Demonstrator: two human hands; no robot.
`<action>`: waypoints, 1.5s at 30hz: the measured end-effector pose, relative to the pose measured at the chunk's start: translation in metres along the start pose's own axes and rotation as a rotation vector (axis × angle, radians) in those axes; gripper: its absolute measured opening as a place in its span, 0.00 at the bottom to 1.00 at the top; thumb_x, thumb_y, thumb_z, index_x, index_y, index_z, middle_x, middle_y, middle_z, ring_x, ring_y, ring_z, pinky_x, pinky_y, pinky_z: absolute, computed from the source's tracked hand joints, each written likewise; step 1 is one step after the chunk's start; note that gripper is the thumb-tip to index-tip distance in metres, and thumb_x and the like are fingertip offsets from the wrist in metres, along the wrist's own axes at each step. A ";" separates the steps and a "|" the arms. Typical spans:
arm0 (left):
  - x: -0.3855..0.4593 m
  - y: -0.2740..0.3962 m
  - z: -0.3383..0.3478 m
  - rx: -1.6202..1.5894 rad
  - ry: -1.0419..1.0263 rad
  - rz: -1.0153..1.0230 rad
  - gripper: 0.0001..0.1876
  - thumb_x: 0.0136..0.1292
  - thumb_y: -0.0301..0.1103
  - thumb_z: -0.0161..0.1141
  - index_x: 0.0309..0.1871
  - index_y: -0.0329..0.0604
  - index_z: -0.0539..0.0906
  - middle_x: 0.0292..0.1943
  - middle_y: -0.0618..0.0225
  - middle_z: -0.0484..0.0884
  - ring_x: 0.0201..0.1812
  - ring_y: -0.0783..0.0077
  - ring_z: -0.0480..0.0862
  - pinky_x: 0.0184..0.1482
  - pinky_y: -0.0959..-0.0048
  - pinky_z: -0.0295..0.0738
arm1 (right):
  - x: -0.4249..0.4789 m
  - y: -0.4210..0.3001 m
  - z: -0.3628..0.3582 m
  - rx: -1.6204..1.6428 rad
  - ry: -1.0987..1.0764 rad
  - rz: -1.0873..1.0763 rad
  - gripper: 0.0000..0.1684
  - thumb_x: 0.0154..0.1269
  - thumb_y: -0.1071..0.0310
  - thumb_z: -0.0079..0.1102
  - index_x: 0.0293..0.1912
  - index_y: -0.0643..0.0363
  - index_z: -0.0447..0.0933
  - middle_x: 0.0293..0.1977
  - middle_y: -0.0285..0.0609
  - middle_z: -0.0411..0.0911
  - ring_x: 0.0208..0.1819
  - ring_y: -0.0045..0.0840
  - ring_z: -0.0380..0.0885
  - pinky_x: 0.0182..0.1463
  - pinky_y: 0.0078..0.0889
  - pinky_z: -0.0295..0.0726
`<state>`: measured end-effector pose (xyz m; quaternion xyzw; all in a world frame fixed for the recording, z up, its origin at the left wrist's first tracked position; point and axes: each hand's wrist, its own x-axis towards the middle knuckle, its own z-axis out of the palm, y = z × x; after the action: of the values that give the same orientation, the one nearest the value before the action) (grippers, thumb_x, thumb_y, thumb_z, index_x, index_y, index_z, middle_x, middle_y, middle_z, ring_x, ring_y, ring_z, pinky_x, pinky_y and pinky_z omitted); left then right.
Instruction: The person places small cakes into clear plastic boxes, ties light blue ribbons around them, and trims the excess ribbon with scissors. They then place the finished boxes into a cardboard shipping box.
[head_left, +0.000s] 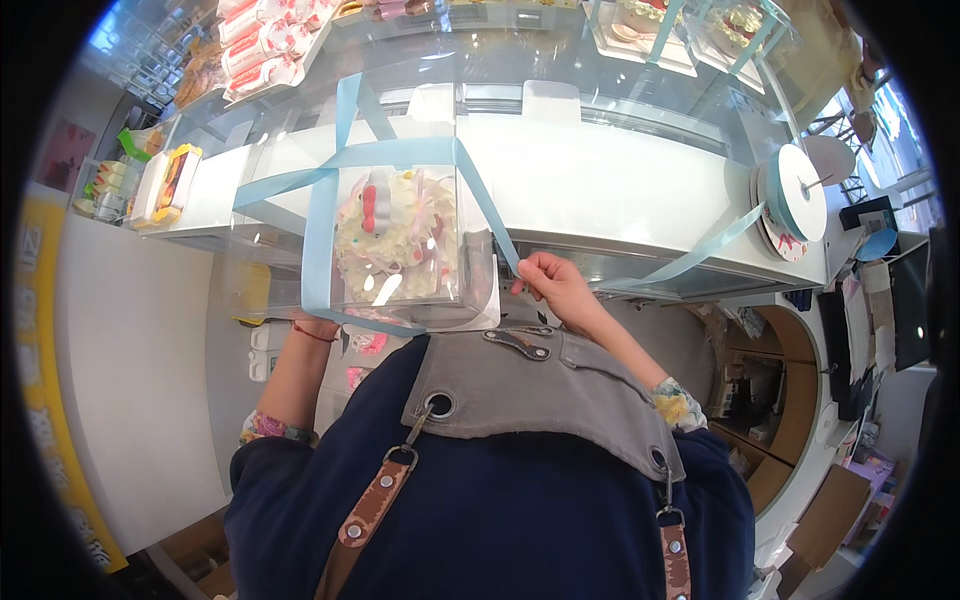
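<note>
A clear cake box (472, 247) with a white base stands in front of me at the counter's edge. Inside it is a decorated cream cake (397, 232) with a red bow. Light-blue ribbon (397, 154) crosses over the box's top and runs down its near side. My right hand (551, 281) pinches the ribbon between thumb and fingers at the box's right. My left hand (319, 324) is at the lower left of the box, mostly hidden behind it; its grip does not show. Ribbon also leads from a spool (799, 193) at the right down below the counter's edge.
The white counter (622, 180) spans the front. Wrapped goods (262, 60) lie on a tray at the upper left. Two ribboned clear boxes with cakes (645, 37) stand at the upper right. A yellow-edged package (176, 184) is at the left, and shelves (757, 397) curve at the right.
</note>
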<state>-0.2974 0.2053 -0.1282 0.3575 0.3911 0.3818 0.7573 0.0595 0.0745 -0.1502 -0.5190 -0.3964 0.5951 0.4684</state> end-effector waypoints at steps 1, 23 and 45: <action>0.000 0.001 -0.008 0.001 0.006 -0.005 0.21 0.75 0.38 0.48 0.65 0.36 0.71 0.59 0.61 0.78 0.56 0.65 0.80 0.58 0.66 0.77 | 0.007 0.020 0.009 -0.002 0.035 -0.070 0.16 0.74 0.56 0.56 0.37 0.59 0.78 0.30 0.32 0.83 0.28 0.10 0.67 0.33 0.17 0.66; 0.017 -0.118 0.177 -0.309 0.112 0.049 0.19 0.74 0.42 0.47 0.63 0.46 0.68 0.60 0.65 0.74 0.61 0.67 0.76 0.62 0.66 0.75 | -0.017 0.047 0.001 0.564 -0.138 0.182 0.22 0.74 0.64 0.53 0.60 0.68 0.73 0.62 0.45 0.73 0.66 0.27 0.67 0.67 0.29 0.66; 0.015 -0.113 0.257 0.053 -0.104 -0.139 0.15 0.79 0.46 0.39 0.58 0.53 0.71 0.38 0.80 0.72 0.29 0.84 0.65 0.27 0.81 0.59 | -0.084 0.005 -0.012 0.251 0.176 0.061 0.11 0.72 0.61 0.57 0.47 0.56 0.75 0.29 0.28 0.76 0.25 0.10 0.69 0.25 0.17 0.62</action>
<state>-0.0353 0.1048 -0.1152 0.3689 0.3851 0.2985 0.7915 0.0722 -0.0087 -0.1361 -0.5185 -0.2604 0.6061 0.5440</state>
